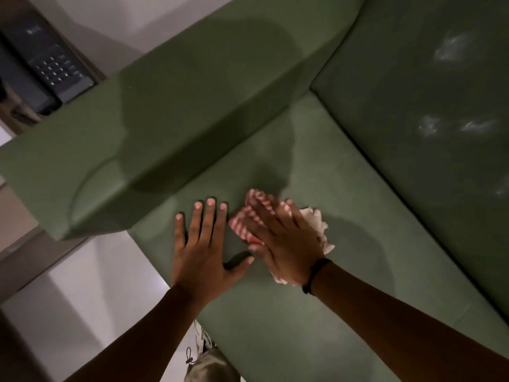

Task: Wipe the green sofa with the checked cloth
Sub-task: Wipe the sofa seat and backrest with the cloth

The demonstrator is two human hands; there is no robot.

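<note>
The green sofa [344,188] fills most of the head view, its seat cushion running from the centre to the lower right. A red-and-white checked cloth [249,213] lies bunched on the seat near the armrest. My right hand [283,238] presses flat on top of the cloth, fingers pointing up-left, and hides its middle. My left hand [202,244] rests flat on the seat just left of the cloth, fingers spread, holding nothing. A black band circles my right wrist.
The sofa's wide armrest [137,139] rises at the left and the backrest [440,106], with whitish smudges, at the right. A black telephone [49,62] sits on a side table beyond the armrest. Pale floor [96,285] lies lower left.
</note>
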